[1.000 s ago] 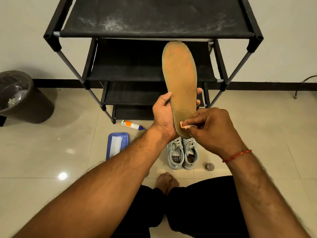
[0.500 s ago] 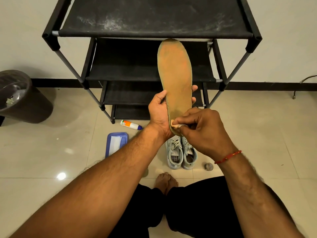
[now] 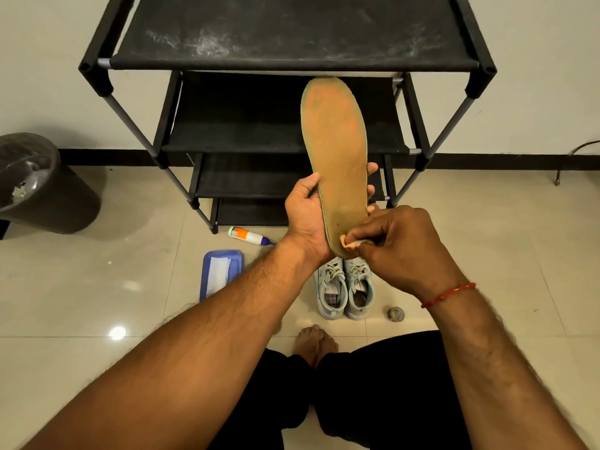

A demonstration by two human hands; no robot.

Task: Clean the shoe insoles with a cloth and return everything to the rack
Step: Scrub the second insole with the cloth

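one pale tiled floor (image 3: 97, 303) fills most of the view and runs back to a light wall with a dark skirting strip. a black shoe rack (image 3: 292, 30) with four fabric tiers stands against that wall, its top tier streaked with pale dust. a dark round bin (image 3: 48, 196) sits on the floor left of the rack, well apart from it, with a few scraps inside.

a tan-orange insole (image 3: 337, 157) is held upright in front of the rack's middle tiers, toe end up and heel end down, its face worn and blotchy. the left hand (image 3: 305, 216) grips its lower half from behind, thumb on the left edge and fingers (image 3: 372, 167) curled round the right edge. the right hand (image 3: 402, 248) is at the heel end, its fingers (image 3: 373, 228) bunched together and pinching a small pale cloth (image 3: 352, 244) against the insole's face.

below the hands a pair of pale grey laced shoes (image 3: 345, 287) stands on the floor, side by side and touching, heels toward the person. a blue tray (image 3: 224, 254) lies left of the shoes with a white sheet (image 3: 219, 274) in it. a bare foot (image 3: 313, 344) shows just behind the shoes. a small white bottle (image 3: 246, 236) with an orange label lies on its side between the tray and the rack. a greyish ball (image 3: 395, 314) rests just right of the shoes. a thin red band (image 3: 449, 294) circles the right wrist.
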